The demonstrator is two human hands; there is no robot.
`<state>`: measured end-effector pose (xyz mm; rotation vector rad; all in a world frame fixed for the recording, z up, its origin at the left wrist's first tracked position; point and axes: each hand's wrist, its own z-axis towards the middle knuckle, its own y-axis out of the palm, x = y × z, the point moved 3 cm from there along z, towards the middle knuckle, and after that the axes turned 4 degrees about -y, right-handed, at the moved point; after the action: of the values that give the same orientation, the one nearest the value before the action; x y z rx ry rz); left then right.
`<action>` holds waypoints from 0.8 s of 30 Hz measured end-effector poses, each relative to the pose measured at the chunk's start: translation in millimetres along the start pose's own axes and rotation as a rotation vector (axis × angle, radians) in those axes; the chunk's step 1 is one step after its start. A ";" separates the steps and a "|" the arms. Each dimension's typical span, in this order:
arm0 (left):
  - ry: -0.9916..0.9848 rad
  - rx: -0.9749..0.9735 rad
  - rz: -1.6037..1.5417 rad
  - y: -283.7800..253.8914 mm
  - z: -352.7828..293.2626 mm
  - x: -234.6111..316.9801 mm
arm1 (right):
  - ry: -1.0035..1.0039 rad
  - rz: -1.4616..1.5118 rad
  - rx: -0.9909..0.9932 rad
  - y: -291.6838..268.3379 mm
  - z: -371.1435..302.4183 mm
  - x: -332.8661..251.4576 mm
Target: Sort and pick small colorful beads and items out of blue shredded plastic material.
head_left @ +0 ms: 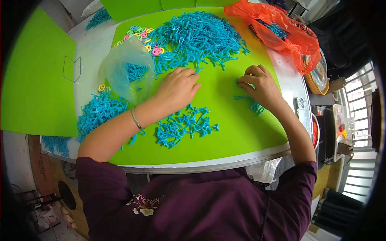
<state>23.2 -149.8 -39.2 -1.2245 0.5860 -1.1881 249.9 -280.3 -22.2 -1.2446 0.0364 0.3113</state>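
My left hand, with a metal bangle at its wrist, is over the green board with its fingers curled. A small blue plastic piece sticks out at its fingertips, just below the big heap of blue pieces. To the right, my right hand is closed in a pinch, with a blue plastic piece showing at its fingertips. Its palm side is mostly hidden. Under this hand lie a loose blue piece and a small cluster of blue pieces. Several short blue pieces are scattered nearer me.
A cloudy plastic bag with blue pieces stands left of centre, beside colourful small rings. Another blue heap is at the left. A red plastic bag is at the far right, and a phone lies by the right edge.
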 end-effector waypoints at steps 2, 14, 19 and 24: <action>-0.062 -0.103 -0.004 2.4 3.3 3.2 | -0.100 -0.129 0.109 -1.8 3.7 -7.8; -0.069 0.027 -0.373 16.2 34.9 -19.0 | 0.184 -0.048 0.006 3.9 -6.1 -8.8; -0.031 0.166 -0.014 16.5 49.3 -31.6 | 0.220 -0.093 -0.003 8.8 1.4 -0.7; -0.003 0.157 0.011 11.0 38.5 -32.8 | 0.210 0.028 0.075 4.9 14.8 -9.4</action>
<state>49.6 -105.7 -45.4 -1.0882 0.4868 -1.1999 237.5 -267.1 -20.1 -1.1989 0.2438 0.2004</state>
